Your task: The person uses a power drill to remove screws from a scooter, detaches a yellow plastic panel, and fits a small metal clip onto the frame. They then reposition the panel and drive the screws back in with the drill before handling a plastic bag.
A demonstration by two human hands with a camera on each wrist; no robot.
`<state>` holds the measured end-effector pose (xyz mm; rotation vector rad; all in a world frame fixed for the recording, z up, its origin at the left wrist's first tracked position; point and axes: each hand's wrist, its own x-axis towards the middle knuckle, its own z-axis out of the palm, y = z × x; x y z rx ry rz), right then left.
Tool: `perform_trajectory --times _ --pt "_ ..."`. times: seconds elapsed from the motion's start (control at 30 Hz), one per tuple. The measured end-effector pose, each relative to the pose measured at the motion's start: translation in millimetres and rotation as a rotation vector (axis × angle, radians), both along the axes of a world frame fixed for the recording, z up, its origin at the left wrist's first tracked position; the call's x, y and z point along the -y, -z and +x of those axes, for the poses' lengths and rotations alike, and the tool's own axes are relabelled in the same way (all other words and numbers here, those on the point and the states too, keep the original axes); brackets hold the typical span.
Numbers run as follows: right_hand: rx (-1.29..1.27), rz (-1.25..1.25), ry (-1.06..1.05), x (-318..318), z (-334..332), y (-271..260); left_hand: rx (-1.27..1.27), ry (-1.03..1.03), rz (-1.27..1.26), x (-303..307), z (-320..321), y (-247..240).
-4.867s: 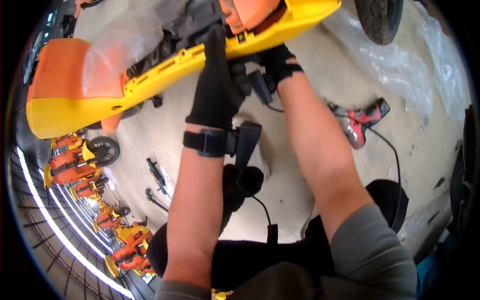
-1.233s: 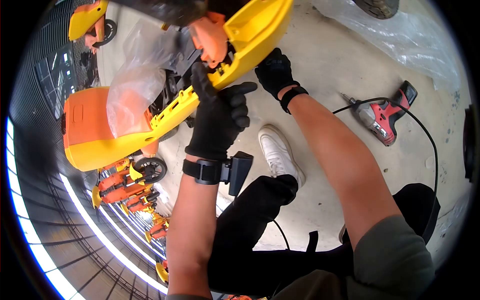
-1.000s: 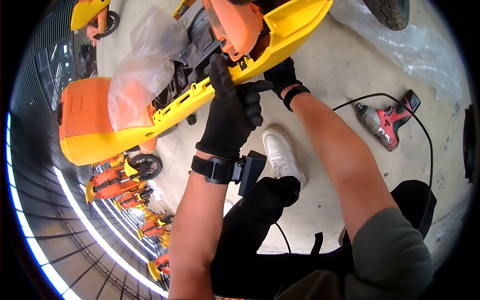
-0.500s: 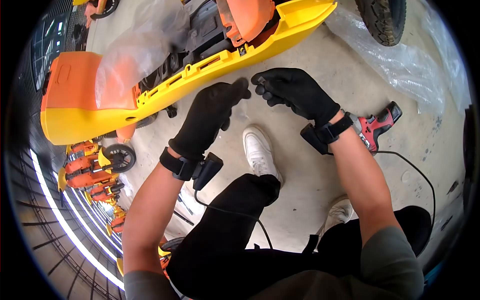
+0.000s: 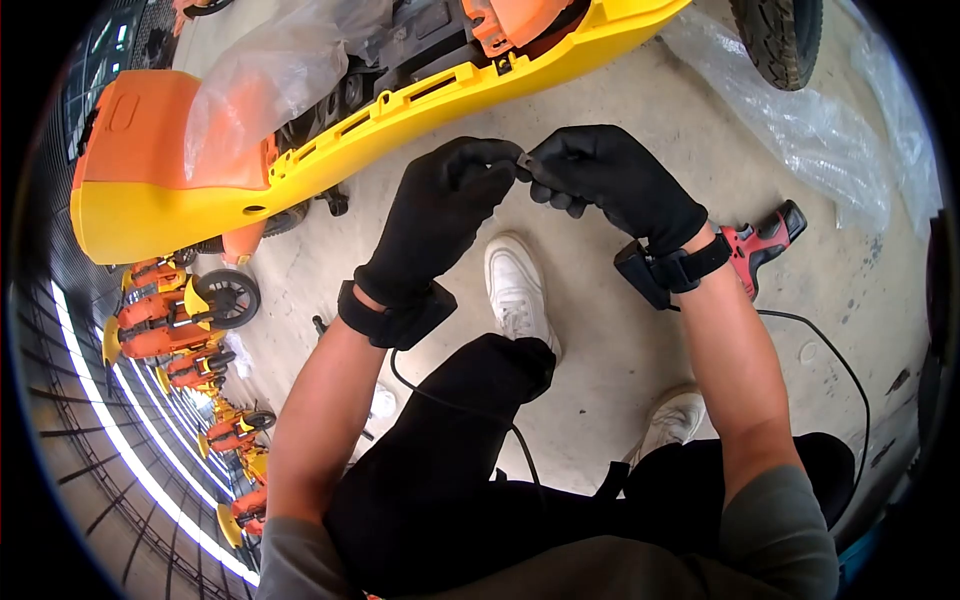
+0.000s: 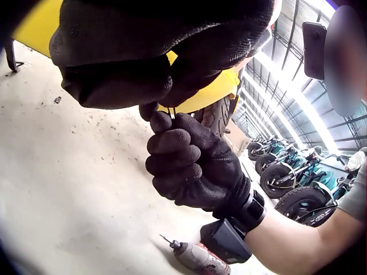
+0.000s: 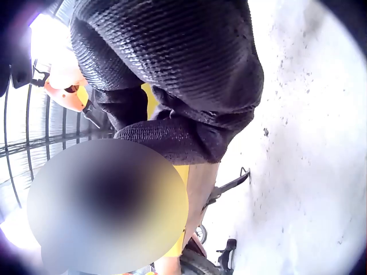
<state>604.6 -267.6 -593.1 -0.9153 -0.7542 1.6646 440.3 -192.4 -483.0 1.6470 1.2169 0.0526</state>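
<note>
Both black-gloved hands meet in front of the yellow body panel of an orange and yellow vehicle. The right hand pinches a small dark metallic piece between thumb and finger. From the other side the left hand pinches the same piece with its fingertips. In the left wrist view the right hand has its other fingers curled, and thin prongs of the piece show just below the left hand. The right wrist view shows the right glove close up; the piece is hidden there.
A red and grey power tool lies on the floor to the right. Clear plastic film lies near a black tyre; more film drapes the vehicle. A black cable runs past the right arm. Similar vehicles line the left.
Both hands have come away from the panel, back toward the body. Over the last half second their fingertips have closed together, and the left fingers now touch the small piece in the right hand.
</note>
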Motion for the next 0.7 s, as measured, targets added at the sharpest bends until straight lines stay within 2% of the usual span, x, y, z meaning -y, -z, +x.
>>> perform_trajectory --times 0.03,0.1,0.23,0.3,0.47,0.53,0.63,0.67,0.7 --pt "0.0 0.001 0.001 1.7 -0.5 -0.6 0.014 -0.001 -0.026 -0.5 0.2 0.7" --pt "0.161 0.143 0.082 4.7 -0.8 0.6 0.008 0.006 -0.035 -2.3 1.4 2.7" --pt "0.086 0.138 0.114 4.6 -1.3 5.0 -0.009 -0.02 -0.011 -4.2 -1.7 17.1" --pt "0.21 0.224 0.12 2.4 -1.6 7.9 -0.013 -0.029 -0.039 -3.8 -0.5 12.8" --pt "0.189 0.175 0.092 0.3 -1.1 3.8 -0.015 0.0 -0.081 -9.3 -2.7 8.9" --pt "0.193 0.15 0.091 0.6 -1.2 0.6 -0.087 -0.013 -0.182 -12.8 -4.2 7.2" --pt "0.171 0.141 0.082 -1.5 1.1 -2.7 -0.041 -0.042 -0.252 -17.3 -8.1 7.6" --pt "0.167 0.051 0.02 -4.1 1.4 -3.8 -0.04 -0.045 -0.249 -17.9 -8.5 8.9" --pt "0.163 -0.039 -0.042 -6.5 1.5 -5.1 -0.039 0.176 -0.037 -17.8 -7.9 11.3"
